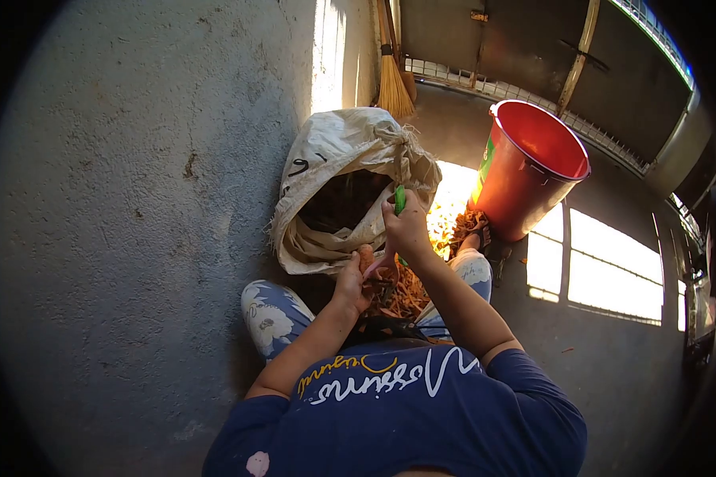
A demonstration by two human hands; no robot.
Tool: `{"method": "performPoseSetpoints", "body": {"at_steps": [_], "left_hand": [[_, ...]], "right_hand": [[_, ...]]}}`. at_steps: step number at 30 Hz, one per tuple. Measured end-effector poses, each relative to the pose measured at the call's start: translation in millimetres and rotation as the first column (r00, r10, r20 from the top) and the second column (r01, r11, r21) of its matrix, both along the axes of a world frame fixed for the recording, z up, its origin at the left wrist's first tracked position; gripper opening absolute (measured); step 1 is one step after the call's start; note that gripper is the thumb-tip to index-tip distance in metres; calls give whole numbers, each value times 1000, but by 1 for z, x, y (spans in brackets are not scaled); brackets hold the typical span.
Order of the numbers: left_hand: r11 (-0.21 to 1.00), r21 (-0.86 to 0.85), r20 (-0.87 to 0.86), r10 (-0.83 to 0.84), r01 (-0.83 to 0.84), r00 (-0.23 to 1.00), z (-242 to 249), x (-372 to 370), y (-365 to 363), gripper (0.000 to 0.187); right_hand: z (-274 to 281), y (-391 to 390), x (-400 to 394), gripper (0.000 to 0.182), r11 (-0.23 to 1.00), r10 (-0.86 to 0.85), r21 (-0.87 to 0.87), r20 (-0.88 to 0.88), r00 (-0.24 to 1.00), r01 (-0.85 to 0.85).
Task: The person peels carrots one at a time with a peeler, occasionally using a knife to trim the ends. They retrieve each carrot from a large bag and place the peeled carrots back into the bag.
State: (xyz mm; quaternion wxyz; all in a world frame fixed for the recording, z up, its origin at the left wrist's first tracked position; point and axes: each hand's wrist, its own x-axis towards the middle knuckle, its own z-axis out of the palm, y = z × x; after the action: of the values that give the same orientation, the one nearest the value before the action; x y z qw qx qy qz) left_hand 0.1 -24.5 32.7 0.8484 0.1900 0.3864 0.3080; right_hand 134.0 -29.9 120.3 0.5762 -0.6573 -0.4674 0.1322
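Note:
My left hand (352, 288) is closed around a carrot (366, 256), its rough orange end showing above the fingers. My right hand (408, 229) grips a green-handled tool (399, 199); part of the green sticks out over the fist, and I cannot tell what kind of blade it has. A pinkish strip (379, 264) runs from below the right fist towards the carrot. Beneath both hands, orange peelings (402, 292) lie heaped between my legs. Just beyond them, a white woven sack (314, 143) stands with its mouth open towards me, dark inside.
A tall red bucket (517, 191) stands at the right, with more peelings (469, 226) by its base around my foot. On the left rises a rough grey wall (135, 199). A broom (393, 83) leans behind the sack, near metal panels (525, 48).

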Motion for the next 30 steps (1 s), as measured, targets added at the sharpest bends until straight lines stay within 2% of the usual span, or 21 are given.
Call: {"method": "performPoseSetpoints", "body": {"at_steps": [3, 6, 8, 12, 14, 15, 16, 17, 18, 20, 21, 22, 24, 26, 28, 30], "left_hand": [[1000, 1, 26, -28, 28, 999, -6, -2, 0, 34], [998, 31, -54, 54, -52, 997, -3, 1, -5, 32], [999, -21, 25, 29, -29, 999, -25, -2, 2, 31], [999, -25, 25, 45, -44, 999, 19, 0, -15, 32], [995, 9, 16, -99, 99, 995, 33, -3, -19, 32], [995, 9, 15, -100, 100, 995, 35, -7, -22, 32], [984, 59, 8, -172, 171, 985, 34, -12, -27, 33], [964, 105, -4, -244, 243, 970, 32, -15, -32, 34], [963, 101, -8, -248, 248, 969, 30, -17, -31, 34], [995, 36, 2, -98, 98, 995, 26, -14, -25, 35], [997, 13, -20, -74, 74, 997, 41, -13, -25, 38], [997, 12, -18, -74, 74, 997, 37, -14, -20, 38], [988, -113, 198, -81, 105, 977, 12, -16, -6, 40], [988, -112, 188, -82, 104, 979, 1, -10, -1, 41], [985, -168, 178, 61, -31, 982, 9, -2, -2, 37], [991, -132, 190, 12, 13, 982, 15, -3, -4, 36]], "right_hand": [[-4, 3, -2, 22, 1000, 14, -15, 13, 1000, -13], [-2, 3, -6, 21, 999, 25, -31, 26, 999, -25], [-4, 4, -6, 22, 998, 7, -59, 35, 999, -5], [-24, 17, 2, 24, 991, -51, -124, 36, 998, 55], [-37, 29, 19, 25, 982, -108, -154, 39, 993, 113], [-45, 37, 33, 26, 969, -165, -181, 44, 985, 171], [-61, 50, 53, 25, 950, -216, -221, 48, 975, 221], [-67, 51, 67, 24, 937, -232, -257, 45, 972, 236], [-67, 49, 72, 24, 923, -250, -290, 42, 967, 251], [-69, 50, 72, 24, 932, -270, -243, 21, 963, 267], [-68, 49, 70, 23, 938, -290, -198, -3, 957, 283], [-59, 45, 62, 23, 938, -290, -199, -2, 957, 284], [-39, 32, 39, 24, 976, -172, -130, 24, 985, 174], [-23, 20, 18, 25, 974, -128, -186, 15, 992, 128], [-17, 14, 4, 25, 989, -22, -144, 35, 999, 27], [-15, 12, -4, 26, 990, -7, -144, 43, 999, 13]]}}
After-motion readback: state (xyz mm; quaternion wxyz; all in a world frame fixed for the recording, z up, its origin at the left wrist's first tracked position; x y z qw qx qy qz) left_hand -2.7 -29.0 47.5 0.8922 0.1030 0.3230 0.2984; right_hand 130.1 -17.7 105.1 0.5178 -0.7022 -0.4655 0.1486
